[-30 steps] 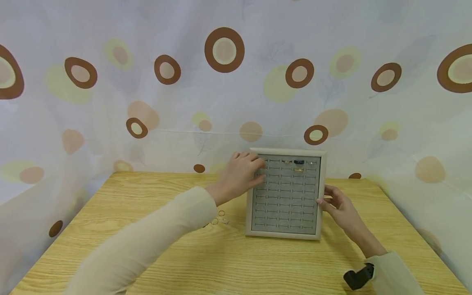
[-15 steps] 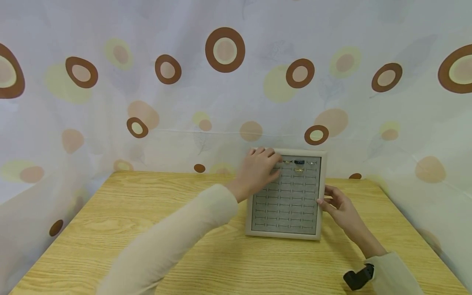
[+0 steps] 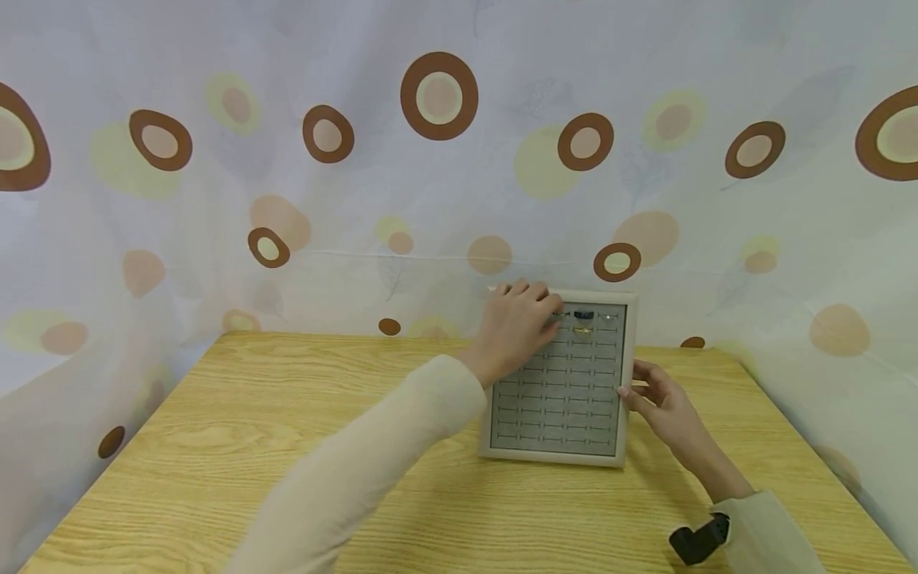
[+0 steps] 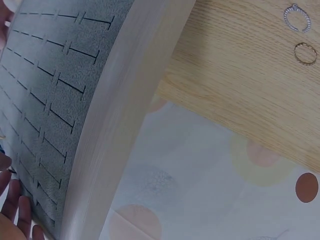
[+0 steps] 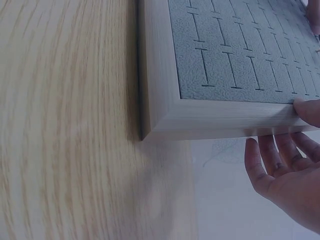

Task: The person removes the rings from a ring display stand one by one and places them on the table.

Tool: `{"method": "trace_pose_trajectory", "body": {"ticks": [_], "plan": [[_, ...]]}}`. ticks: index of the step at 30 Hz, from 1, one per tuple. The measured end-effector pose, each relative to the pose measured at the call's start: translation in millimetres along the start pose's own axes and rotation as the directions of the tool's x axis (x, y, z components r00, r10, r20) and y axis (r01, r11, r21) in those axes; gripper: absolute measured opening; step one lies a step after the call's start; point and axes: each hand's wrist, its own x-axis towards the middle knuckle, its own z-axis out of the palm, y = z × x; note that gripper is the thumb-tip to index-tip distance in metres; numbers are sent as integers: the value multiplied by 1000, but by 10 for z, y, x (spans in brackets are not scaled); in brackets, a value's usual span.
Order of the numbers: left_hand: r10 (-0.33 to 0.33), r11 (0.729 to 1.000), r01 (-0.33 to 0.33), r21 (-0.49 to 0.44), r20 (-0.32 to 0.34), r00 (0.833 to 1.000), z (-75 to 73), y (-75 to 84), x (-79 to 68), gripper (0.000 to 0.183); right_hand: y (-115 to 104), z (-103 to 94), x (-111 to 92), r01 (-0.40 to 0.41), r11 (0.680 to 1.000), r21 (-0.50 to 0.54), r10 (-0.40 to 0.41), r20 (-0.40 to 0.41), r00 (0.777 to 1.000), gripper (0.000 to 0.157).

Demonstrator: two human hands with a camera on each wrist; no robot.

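Observation:
A pale-framed ring display board [image 3: 555, 383] with a grey slotted pad stands upright on the table. My right hand [image 3: 663, 410] grips its right edge, thumb in front and fingers behind. My left hand [image 3: 512, 331] is at the upper left of the pad, covering several slots. In the left wrist view, a small ring [image 4: 11, 171] appears at the left fingertips, mostly hidden. A blue ring [image 3: 584, 316], a silver ring [image 3: 607, 317] and a gold ring [image 3: 582, 330] sit in slots at the upper right. Another gold ring [image 3: 563, 314] is beside the left fingertips.
On the wooden table [image 3: 287, 414] lie a silver open ring [image 4: 297, 18] and a thin gold-coloured ring [image 4: 305, 53], seen in the left wrist view. A patterned curtain [image 3: 358, 199] hangs behind the table. A black device [image 3: 699, 540] is at the right sleeve.
My left hand has moved right across the pad from its left edge to the gold ring in the top row. The thumb and fingers are closer together. My right hand and the board have stayed.

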Motion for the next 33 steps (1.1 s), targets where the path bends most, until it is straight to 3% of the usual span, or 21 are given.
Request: {"method": "trace_pose_trajectory", "body": {"ticks": [11, 33], "plan": [[6, 999, -4, 35, -54, 999, 21, 16, 39, 8, 21, -11, -5, 3, 1000, 13, -3, -2, 1000, 49], [-1, 997, 8, 81, -85, 996, 28, 35, 49, 10, 25, -5, -3, -6, 1000, 29, 6, -5, 1000, 50]]}}
